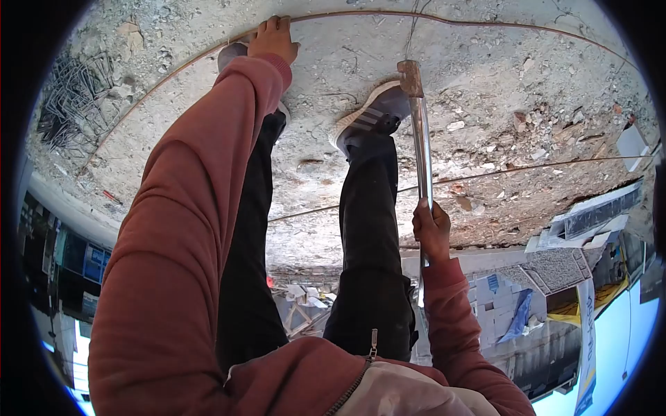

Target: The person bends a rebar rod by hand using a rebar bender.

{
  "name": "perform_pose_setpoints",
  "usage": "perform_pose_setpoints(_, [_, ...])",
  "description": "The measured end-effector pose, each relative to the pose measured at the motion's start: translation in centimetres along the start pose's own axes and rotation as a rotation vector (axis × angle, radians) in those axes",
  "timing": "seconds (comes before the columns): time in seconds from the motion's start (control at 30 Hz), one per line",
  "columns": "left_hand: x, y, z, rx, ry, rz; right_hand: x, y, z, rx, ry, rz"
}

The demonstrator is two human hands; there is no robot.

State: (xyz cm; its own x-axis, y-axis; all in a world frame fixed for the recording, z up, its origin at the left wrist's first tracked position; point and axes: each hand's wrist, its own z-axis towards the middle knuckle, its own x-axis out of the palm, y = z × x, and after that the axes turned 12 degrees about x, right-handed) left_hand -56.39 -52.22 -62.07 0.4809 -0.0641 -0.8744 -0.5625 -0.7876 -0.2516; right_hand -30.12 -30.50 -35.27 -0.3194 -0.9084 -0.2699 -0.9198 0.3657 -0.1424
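My right hand (433,225) is closed around the shiny metal handle (421,149) of a hammer. The rusty hammer head (411,78) is at the far end, beside the toe of my right shoe (378,111). At the upper left, my left hand (274,41) has its fingers curled over a long, thin, rusty steel rod (368,12) that bends across the concrete ground. My left shoe is partly hidden behind that hand and sleeve.
Broken concrete and rubble (541,128) cover the ground. A tangle of wire or thin rods (73,100) lies at the left. Another thin rod (499,170) runs across behind my legs. A stack of pale blocks (496,305) and buildings appear upside down lower in view.
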Motion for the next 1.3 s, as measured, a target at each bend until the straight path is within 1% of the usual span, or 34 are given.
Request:
perform_pose_setpoints(0.03, [-0.2,0.0,-0.2,0.022,0.023,0.113,-0.6,-0.5,0.4,0.001,0.002,0.015])
perform_pose_setpoints(0.13, [-0.4,0.3,1.1,0.018,0.094,0.152,-1.2,-2.0,1.0,0.067,0.042,0.077])
perform_pose_setpoints(0.23, [-0.9,1.8,3.3,0.104,0.224,0.175,-0.9,-1.8,-0.1,0.137,0.04,0.159])
perform_pose_setpoints(0.27, [0.1,2.7,3.2,0.147,0.178,0.129,-1.1,-1.6,-0.3,0.125,0.002,0.114])
perform_pose_setpoints(0.3, [0.2,3.4,2.6,0.149,0.193,0.064,-1.3,-1.5,-0.6,0.112,-0.035,0.07])
perform_pose_setpoints(0.37, [-1.4,3.9,2.3,0.15,0.207,-0.059,-2.2,-1.4,-1.7,0.094,-0.062,0.077])
perform_pose_setpoints(0.4, [-3.8,3.5,2.3,0.129,0.318,-0.163,-2.8,-1.4,-2.4,0.085,-0.076,0.079])
perform_pose_setpoints(0.43, [-6.6,2.9,1.7,0.105,0.431,-0.265,-3.5,-1.4,-3.4,0.03,-0.065,0.103])
perform_pose_setpoints(0.5, [-11.8,1.7,0.3,0.071,0.449,-0.434,-5.3,-1.1,-5.4,-0.018,-0.073,0.148])
perform_pose_setpoints(0.57, [-15.1,1.8,-1.0,0.071,0.469,-0.461,-7.5,-0.7,-7.6,-0.11,-0.122,0.133])
perform_pose_setpoints(0.63, [-17.3,2.9,-2.2,0.018,0.524,-0.517,-9.5,0.1,-10.3,-0.184,-0.175,0.164])
perform_pose_setpoints(0.7, [-20.8,3.1,-3.0,-0.102,0.479,-0.768,-11.6,0.6,-13.0,-0.252,-0.194,0.176])
perform_pose_setpoints(0.73, [-22.2,3.3,-3.2,-0.115,0.48,-0.859,-12.4,1.3,-14.8,-0.264,-0.209,0.156])
perform_pose_setpoints(0.77, [-23.5,3.6,-3.4,-0.09,0.539,-0.868,-13.0,2.1,-16.5,-0.278,-0.2,0.183])
perform_pose_setpoints(0.83, [-28.0,2.3,-4.1,-0.069,0.506,-0.859,-14.3,4.4,-19.7,-0.36,-0.171,0.142])
perform_pose_setpoints(0.87, [-28.9,1.8,-4.8,-0.088,0.416,-0.906,-14.7,5.8,-21.2,-0.369,-0.182,0.127])
perform_pose_setpoints(0.93, [-29.4,1.4,-6.2,-0.121,0.234,-1.002,-15.3,8.3,-23.9,-0.391,-0.209,0.097])
perform_pose_setpoints(0.97, [-30.0,1.5,-6.3,-0.136,0.322,-0.932,-15.9,8.5,-24.6,-0.424,-0.218,0.093])
perform_pose_setpoints(1.03, [-30.4,0.8,-7.6,-0.125,0.265,-0.956,-16.9,8.8,-25.4,-0.484,-0.229,0.074])
perform_pose_setpoints(1.07, [-30.7,0.6,-8.4,-0.13,0.269,-0.917,-17.3,9.2,-26.1,-0.474,-0.219,0.089])
perform_pose_setpoints(1.13, [-31.2,-0.7,-10.0,-0.136,0.294,-0.845,-17.7,10.8,-27.2,-0.468,-0.276,-0.002])
perform_pose_setpoints(1.23, [-29.7,-2.2,-12.2,-0.175,0.271,-0.892,-18.9,12.5,-26.5,-0.448,-0.365,-0.15])
perform_pose_setpoints(1.27, [-29.2,-2.5,-12.9,-0.21,0.29,-0.867,-19.2,12.8,-26.0,-0.46,-0.383,-0.214])
perform_pose_setpoints(1.3, [-29.0,-3.1,-13.7,-0.188,0.255,-0.882,-19.5,13.0,-25.6,-0.473,-0.392,-0.28])
